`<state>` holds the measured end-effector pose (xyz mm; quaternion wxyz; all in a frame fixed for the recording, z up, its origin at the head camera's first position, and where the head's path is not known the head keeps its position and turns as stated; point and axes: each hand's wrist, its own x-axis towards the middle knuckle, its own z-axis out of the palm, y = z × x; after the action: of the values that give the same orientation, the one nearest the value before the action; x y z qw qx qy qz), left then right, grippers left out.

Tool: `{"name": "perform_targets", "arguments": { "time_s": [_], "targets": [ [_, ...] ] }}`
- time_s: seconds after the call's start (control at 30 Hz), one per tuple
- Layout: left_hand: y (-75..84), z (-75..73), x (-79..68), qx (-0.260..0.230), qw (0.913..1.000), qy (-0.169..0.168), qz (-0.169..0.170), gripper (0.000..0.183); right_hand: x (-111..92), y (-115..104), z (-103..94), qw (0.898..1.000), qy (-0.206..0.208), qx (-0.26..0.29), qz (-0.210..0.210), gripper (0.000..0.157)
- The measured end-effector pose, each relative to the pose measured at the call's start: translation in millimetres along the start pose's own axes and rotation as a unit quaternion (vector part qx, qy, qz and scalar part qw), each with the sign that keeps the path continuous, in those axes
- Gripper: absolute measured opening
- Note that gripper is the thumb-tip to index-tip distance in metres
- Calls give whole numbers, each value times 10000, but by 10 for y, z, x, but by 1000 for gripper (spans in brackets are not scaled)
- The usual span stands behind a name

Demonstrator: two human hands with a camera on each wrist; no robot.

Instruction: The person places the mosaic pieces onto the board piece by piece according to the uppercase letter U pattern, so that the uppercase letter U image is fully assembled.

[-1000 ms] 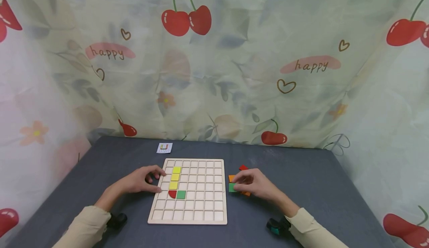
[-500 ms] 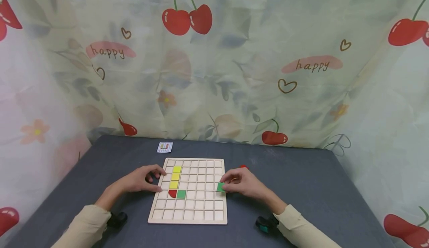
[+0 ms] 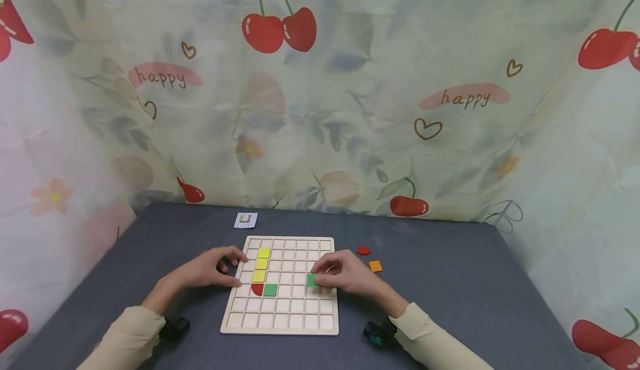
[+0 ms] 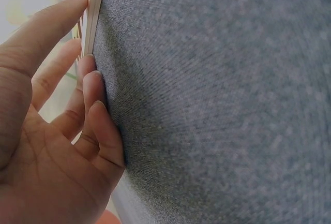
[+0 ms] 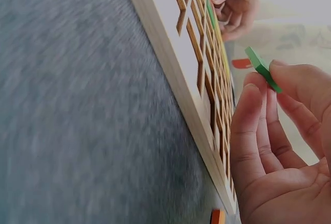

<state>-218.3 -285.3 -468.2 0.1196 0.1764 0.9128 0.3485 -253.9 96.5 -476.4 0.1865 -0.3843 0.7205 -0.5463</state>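
Observation:
My right hand (image 3: 345,273) pinches a green square tile (image 3: 312,280) between thumb and fingertips. In the right wrist view the green tile (image 5: 261,69) is raised above the wooden grid board (image 5: 170,53). My left hand (image 3: 210,267) rests at the left side of the board (image 3: 300,323), its thumb and fingertips touching the edge. From the left wrist, this hand (image 4: 57,110) shows thumb and index stretched out against the board's side. Set in the grid are three yellow tiles (image 3: 261,264) in a column, a red rounded piece (image 3: 257,289) and a green tile (image 3: 270,290).
Right of the board lie a red piece (image 3: 363,250) and an orange square tile (image 3: 375,266) on the dark cloth-covered table (image 3: 430,281). A small card (image 3: 245,220) with a coloured grid pattern lies behind the board. A printed curtain (image 3: 350,109) hangs behind the table.
My right hand has picked up the green tile from the loose pieces and carried it left over the board. Red and orange pieces now show uncovered. The left hand stays put.

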Motion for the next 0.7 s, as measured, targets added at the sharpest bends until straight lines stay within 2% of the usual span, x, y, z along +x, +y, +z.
{"name": "perform_targets", "arguments": {
  "time_s": [0.23,0.5,0.7],
  "targets": [
    [4,-7,-7,1,10000,-2,34,49,96,-11,112,9999,-122,-25,2,15],
    [3,2,-11,14,10000,5,18,48,200,-43,219,9991,-313,272,22,14],
    [18,-1,-17,0,10000,-2,-2,48,286,-42,298,9995,-298,-17,-71,12]
  ]
}}
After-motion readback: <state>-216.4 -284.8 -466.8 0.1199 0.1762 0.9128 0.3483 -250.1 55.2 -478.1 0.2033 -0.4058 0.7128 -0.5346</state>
